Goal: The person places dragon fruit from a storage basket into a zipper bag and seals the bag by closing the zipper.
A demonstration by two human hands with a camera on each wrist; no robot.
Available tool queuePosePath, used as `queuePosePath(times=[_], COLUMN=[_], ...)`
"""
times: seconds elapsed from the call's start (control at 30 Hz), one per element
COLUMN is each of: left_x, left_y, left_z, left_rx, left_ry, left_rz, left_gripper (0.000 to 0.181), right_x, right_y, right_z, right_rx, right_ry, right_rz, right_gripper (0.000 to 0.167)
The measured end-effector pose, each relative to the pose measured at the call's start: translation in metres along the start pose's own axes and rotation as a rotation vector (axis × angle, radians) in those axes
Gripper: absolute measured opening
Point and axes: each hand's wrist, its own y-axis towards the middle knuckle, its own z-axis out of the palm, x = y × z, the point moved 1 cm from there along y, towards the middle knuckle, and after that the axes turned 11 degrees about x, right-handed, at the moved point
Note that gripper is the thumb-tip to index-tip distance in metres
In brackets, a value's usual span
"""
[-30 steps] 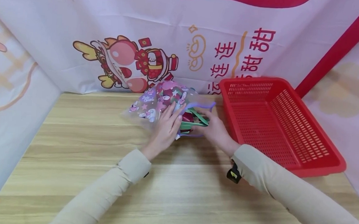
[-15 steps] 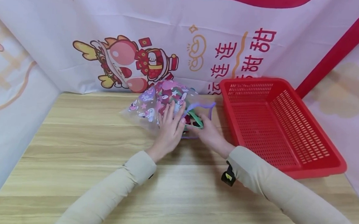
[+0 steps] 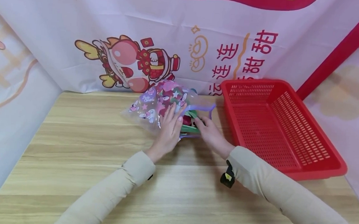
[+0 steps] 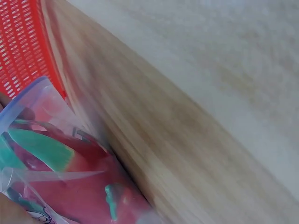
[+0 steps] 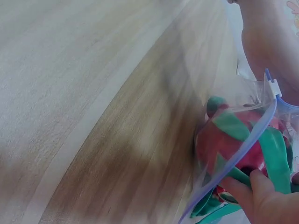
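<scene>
A clear zip bag printed with pink and white rabbits lies at the back of the table. Inside it, towards its purple-edged mouth, is a red dragon fruit with long green scales; other red and green shapes behind it are partly hidden by the print. My left hand rests flat on the bag with fingers straight. At the bag's mouth my right hand has its thumb and forefinger on a green scale and appears to pinch it. In the right wrist view, a white slider sits on the zip.
A red plastic basket with perforated walls stands close to the right of the bag. A printed cloth wall rises directly behind the bag. The wooden table extends to the left and front.
My right hand has moved slightly left, deeper into the bag's mouth, and the green scales have shifted with it. The left hand has slid a little to the right on the bag.
</scene>
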Motion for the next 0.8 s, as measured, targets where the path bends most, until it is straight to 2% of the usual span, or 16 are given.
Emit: queuePosePath(times=[0.13, 0.37, 0.5, 0.6, 0.7, 0.8], left_x=[-0.003, -0.007, -0.007, -0.007, -0.006, -0.006], left_y=[-0.002, -0.001, -0.002, -0.002, -0.001, -0.001], left_z=[0.001, 0.000, -0.001, -0.003, -0.004, -0.004], left_rx=[-0.025, -0.033, -0.031, -0.016, 0.007, 0.022], left_ry=[-0.038, -0.080, -0.078, -0.040, 0.006, 0.039], left_rz=[0.011, 0.009, 0.004, -0.004, -0.022, -0.032], left_gripper=[0.067, 0.050, 0.057, 0.061, 0.060, 0.067], right_x=[0.002, 0.004, 0.002, 0.001, 0.001, 0.003], right_y=[0.005, 0.019, 0.026, 0.029, 0.030, 0.031], right_z=[0.002, 0.005, 0.005, 0.005, 0.004, 0.005], right_rx=[-0.022, 0.001, 0.006, 0.029, 0.033, 0.020], right_ry=[0.005, 0.133, 0.195, 0.243, 0.239, 0.306], right_rz=[-0.059, -0.103, -0.081, -0.039, -0.013, -0.007], right_gripper=[0.049, 0.045, 0.045, 0.046, 0.049, 0.053])
